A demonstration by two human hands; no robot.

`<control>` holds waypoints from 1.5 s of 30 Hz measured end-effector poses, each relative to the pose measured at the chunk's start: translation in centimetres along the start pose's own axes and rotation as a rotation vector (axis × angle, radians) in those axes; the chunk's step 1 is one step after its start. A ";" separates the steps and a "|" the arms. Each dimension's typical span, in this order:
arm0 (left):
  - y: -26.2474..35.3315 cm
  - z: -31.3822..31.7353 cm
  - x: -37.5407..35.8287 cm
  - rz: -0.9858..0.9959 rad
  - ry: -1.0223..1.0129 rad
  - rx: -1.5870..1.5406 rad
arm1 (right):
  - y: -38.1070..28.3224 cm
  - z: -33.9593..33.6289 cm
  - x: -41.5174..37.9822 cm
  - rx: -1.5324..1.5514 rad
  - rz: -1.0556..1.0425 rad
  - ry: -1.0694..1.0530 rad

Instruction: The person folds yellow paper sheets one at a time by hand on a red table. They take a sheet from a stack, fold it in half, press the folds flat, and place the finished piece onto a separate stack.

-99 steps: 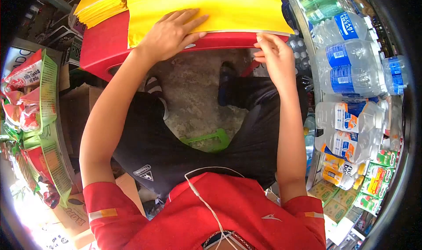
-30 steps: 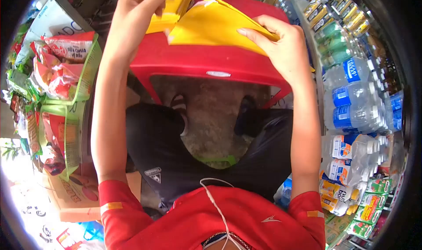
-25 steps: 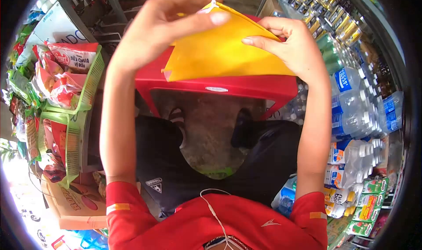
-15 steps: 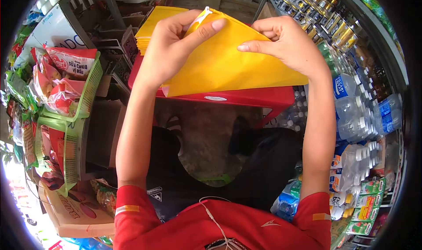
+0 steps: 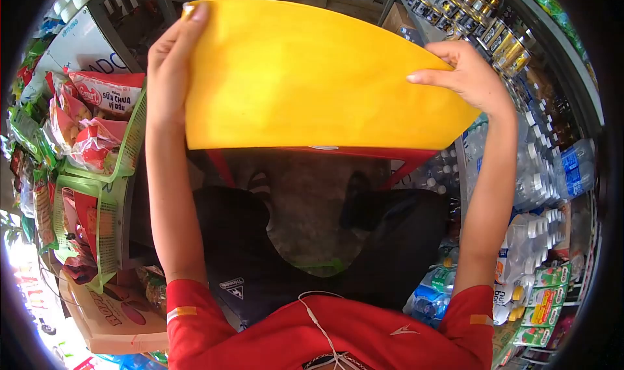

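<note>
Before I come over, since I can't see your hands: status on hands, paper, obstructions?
Left hand grips yellow paper by left edge; right hand pinches upper right edge. Paper spans between them, hiding most of red table. Nothing seen blocking it.

I wear a bright red, short-sleeved cloth shirt (image 5: 279, 337), a white bird-like mark (image 5: 404, 330) on its right chest and an orange patch with a white outer end near each sleeve's hem. A thin white cord (image 5: 320, 324) hangs down my front. White lettering and a triangular emblem (image 5: 234, 291) mark my black trousers' (image 5: 227, 240) left leg. My left hand (image 5: 170, 67) and right hand (image 5: 480, 82) are bare.
</note>
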State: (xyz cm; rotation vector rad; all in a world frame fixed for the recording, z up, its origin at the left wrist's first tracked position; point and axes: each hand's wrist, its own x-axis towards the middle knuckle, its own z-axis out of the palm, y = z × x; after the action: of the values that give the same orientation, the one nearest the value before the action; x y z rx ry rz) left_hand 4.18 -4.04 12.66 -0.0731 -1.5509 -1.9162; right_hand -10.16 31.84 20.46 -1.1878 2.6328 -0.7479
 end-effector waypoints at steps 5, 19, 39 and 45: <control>-2.7 -4.0 1.6 -0.097 0.063 -0.050 | 6.2 -2.3 -2.0 0.121 0.203 0.020; -9.6 -6.4 1.4 -0.367 0.201 0.063 | 18.4 8.3 -0.4 0.932 0.068 0.527; -11.6 -6.9 1.2 -0.280 0.081 -0.045 | 19.2 10.3 0.2 1.179 0.030 0.721; -12.2 -8.0 1.4 -0.320 0.016 -0.032 | 18.9 9.5 0.5 1.143 0.002 0.752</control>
State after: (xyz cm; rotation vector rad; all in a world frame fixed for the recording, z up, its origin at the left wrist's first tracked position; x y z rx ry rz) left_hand -0.46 -10.84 0.52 0.1869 -1.5969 -2.1805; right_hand -19.76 38.46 2.77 -0.5725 1.8556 -2.5569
